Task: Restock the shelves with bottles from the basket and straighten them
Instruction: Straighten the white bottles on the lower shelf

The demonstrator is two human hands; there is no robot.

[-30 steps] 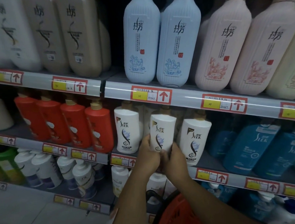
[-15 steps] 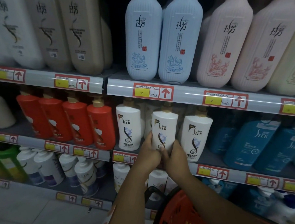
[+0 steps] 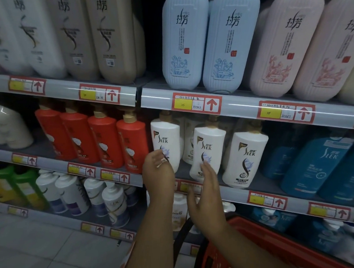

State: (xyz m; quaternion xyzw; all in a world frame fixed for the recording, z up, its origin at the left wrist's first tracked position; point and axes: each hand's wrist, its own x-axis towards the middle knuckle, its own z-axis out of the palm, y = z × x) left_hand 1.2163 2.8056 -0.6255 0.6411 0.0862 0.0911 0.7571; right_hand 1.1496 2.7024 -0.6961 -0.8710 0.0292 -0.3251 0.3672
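Now | SLEK bottle (image 3: 206,151) | PANTENE bottle (image 3: 179,211) | price tag (image 3: 196,104) "25"

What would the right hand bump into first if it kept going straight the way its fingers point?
Most likely the middle white SLEK bottle. The right hand is open, its fingertips pointing up and forward at that bottle's lower front. They look very close, though depth is hard to judge.

Dim shop aisle. Grey metal shelving (image 3: 240,105) in several tiers, fronted by red-and-yellow price tags (image 3: 196,104) with upward arrows. Pale tiled floor (image 3: 45,247) at lower left, with faint grout lines. Dark gaps behind the shelf rows.
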